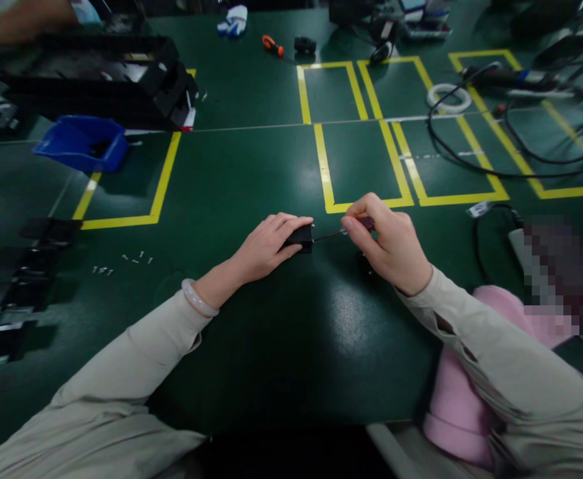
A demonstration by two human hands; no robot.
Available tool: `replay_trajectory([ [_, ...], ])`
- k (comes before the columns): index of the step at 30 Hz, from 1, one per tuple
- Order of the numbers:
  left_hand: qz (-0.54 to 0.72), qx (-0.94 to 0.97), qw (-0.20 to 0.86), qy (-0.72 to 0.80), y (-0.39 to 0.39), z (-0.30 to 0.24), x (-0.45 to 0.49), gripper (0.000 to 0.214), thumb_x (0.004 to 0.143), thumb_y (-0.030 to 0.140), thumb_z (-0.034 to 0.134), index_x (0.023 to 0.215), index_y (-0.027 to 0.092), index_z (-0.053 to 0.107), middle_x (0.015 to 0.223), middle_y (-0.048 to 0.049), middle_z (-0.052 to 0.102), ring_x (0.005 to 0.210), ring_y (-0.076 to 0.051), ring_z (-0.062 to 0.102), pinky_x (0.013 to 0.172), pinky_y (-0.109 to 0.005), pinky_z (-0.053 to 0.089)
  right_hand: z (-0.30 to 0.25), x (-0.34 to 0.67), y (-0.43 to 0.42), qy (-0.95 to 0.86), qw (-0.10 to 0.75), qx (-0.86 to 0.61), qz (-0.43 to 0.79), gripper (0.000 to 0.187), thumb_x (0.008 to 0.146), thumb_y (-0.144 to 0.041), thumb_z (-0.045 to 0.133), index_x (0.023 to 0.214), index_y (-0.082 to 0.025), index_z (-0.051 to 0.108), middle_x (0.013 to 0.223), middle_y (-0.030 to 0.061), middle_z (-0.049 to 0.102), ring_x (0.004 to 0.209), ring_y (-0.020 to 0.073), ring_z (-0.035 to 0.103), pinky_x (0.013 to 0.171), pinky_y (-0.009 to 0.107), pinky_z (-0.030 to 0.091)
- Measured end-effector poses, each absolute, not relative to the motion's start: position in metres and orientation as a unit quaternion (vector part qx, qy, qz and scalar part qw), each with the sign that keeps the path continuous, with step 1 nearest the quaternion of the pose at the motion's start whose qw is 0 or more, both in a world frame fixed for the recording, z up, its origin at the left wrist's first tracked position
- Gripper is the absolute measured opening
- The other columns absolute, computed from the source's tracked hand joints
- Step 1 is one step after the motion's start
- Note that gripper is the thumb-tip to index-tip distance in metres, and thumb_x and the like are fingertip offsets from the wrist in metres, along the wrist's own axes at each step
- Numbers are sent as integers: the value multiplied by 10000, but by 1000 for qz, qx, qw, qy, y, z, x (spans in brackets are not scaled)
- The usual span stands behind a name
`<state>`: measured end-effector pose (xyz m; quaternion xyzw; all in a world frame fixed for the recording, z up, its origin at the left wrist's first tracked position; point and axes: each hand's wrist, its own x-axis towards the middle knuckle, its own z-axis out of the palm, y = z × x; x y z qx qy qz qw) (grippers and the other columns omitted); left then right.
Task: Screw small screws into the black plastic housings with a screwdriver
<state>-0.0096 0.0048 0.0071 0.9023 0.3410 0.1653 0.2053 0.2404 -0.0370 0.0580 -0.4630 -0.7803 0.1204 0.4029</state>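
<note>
Under the fingers of my left hand a small black box-shaped part is held against the green table. My right hand grips a screwdriver by its dark handle, fingers closed round it. The thin shaft points left, and its tip meets the right end of the black part. Below my right hand lies a small dark object, mostly hidden. Several small screws are scattered on the table to the left of my left hand.
Black parts line the left side. A blue bin stands before a black tray. Yellow tape marks rectangles on the table. Cables and a white ring lie at right. Another person's arm shows top left.
</note>
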Motion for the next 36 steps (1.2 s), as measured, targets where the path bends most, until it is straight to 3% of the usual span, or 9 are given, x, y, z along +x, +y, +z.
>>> replay_trajectory([
  [6, 164, 901, 208, 342, 5, 7, -10, 474, 1037, 363, 472, 1485, 214, 437, 1388, -120, 563, 1243, -272, 526, 1088, -458, 433, 58, 240, -38, -776, 404, -466, 130, 62, 960, -241, 514, 994, -210, 556, 806, -6, 635, 636, 108, 614, 608, 245, 454],
  [12, 161, 902, 205, 344, 5, 8, -10, 480, 1038, 362, 475, 1489, 201, 439, 1387, -122, 562, 1235, -272, 526, 1084, -457, 436, 57, 240, -38, -783, 403, -459, 116, 127, 970, -295, 570, 881, -205, 553, 702, -24, 626, 585, 99, 606, 555, 229, 407],
  [17, 165, 903, 200, 341, 6, 7, -10, 474, 1041, 363, 473, 1485, 202, 438, 1381, -122, 564, 1223, -269, 530, 1075, -456, 443, 57, 240, -38, -784, 401, -459, 117, 75, 966, -233, 517, 1005, -194, 568, 819, 4, 656, 651, 110, 648, 606, 233, 464],
  [22, 164, 905, 198, 339, 5, 6, -10, 479, 1041, 369, 476, 1486, 197, 441, 1376, -123, 568, 1219, -272, 535, 1070, -458, 447, 58, 241, -37, -789, 399, -457, 104, 131, 977, -289, 551, 880, -202, 562, 708, -22, 641, 597, 101, 623, 562, 226, 419],
  [28, 162, 904, 201, 342, 5, 7, -10, 485, 1039, 369, 481, 1489, 191, 445, 1377, -121, 567, 1218, -276, 536, 1067, -459, 447, 58, 240, -37, -778, 402, -465, 132, 75, 954, -207, 506, 1008, -200, 558, 792, -5, 658, 659, 115, 658, 615, 240, 474],
  [33, 163, 904, 199, 342, 5, 7, -11, 481, 1039, 359, 485, 1487, 189, 446, 1377, -118, 567, 1220, -271, 535, 1069, -451, 444, 58, 240, -37, -785, 395, -462, 121, 121, 973, -280, 533, 880, -205, 548, 713, -15, 634, 605, 108, 625, 566, 237, 425],
  [36, 164, 904, 197, 341, 5, 7, -10, 479, 1040, 365, 482, 1484, 190, 446, 1379, -118, 566, 1220, -269, 535, 1070, -447, 445, 58, 240, -37, -778, 405, -461, 135, 52, 964, -245, 522, 941, -209, 550, 783, -6, 650, 640, 109, 639, 593, 236, 458],
])
